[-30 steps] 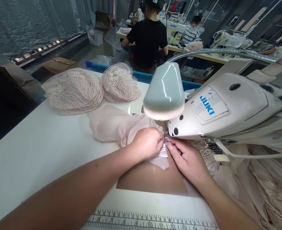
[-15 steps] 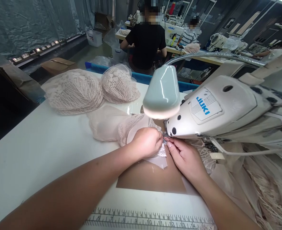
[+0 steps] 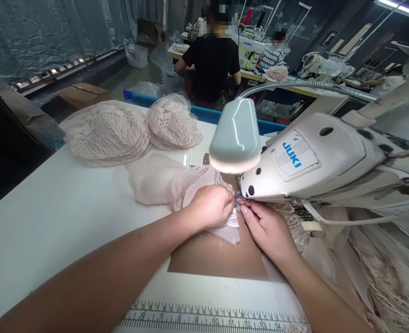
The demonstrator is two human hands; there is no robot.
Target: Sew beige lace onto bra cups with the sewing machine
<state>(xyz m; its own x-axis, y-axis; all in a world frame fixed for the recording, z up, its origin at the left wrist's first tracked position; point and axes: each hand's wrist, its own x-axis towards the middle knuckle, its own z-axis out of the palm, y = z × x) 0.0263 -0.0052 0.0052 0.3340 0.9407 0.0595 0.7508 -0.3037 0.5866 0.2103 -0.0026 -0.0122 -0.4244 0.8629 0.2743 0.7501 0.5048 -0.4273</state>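
Note:
Beige lace fabric, with a smooth lining, lies by the needle area of a white JUKI sewing machine. My left hand is closed on the lace, knuckles up, just left of the presser foot. A lacy edge and a pale flap stick out below that hand. From the right, my right hand pinches thumb and forefinger together close in front of the foot; what lies between the fingertips is too small to make out. Loose threads show near both hands.
Two stacks of lace pieces lie at the back left. A lamp hangs over the work. Brown sheeting covers the table, with a printed ruler in front. More lace heaps up at right. Co-workers sit beyond.
Both hands and the fabric hold nearly the same place by the presser foot. The view has shifted slightly, moving the machine a little left in the picture.

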